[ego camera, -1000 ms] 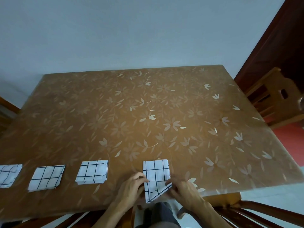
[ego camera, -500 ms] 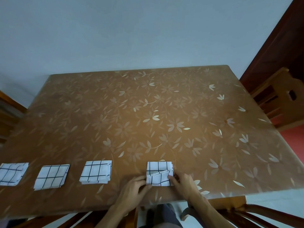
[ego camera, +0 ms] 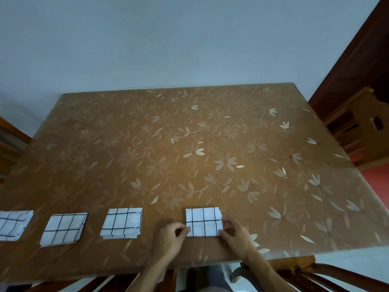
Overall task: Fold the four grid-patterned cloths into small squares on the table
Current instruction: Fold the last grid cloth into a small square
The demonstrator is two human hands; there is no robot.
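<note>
Several white cloths with a black grid lie in a row near the front edge of the brown flowered table (ego camera: pixel 189 133). The rightmost cloth (ego camera: pixel 203 221) is a small flat square. My left hand (ego camera: pixel 171 236) pinches its left edge and my right hand (ego camera: pixel 235 233) pinches its right edge, fingers curled. To the left lie three folded squares: one (ego camera: pixel 122 223) close by, one (ego camera: pixel 64 228) further left, and one (ego camera: pixel 13 224) cut off by the left edge of the view.
A wooden chair (ego camera: pixel 357 127) stands at the table's right side, and another chair's back (ego camera: pixel 8 144) shows at the left. More chair parts (ego camera: pixel 328 275) sit below the front edge. A grey wall rises behind the table.
The rightmost cloth's near half has been folded up and away, turning a longer strip into a small square. Both hands moved with it and now hold its side edges.
</note>
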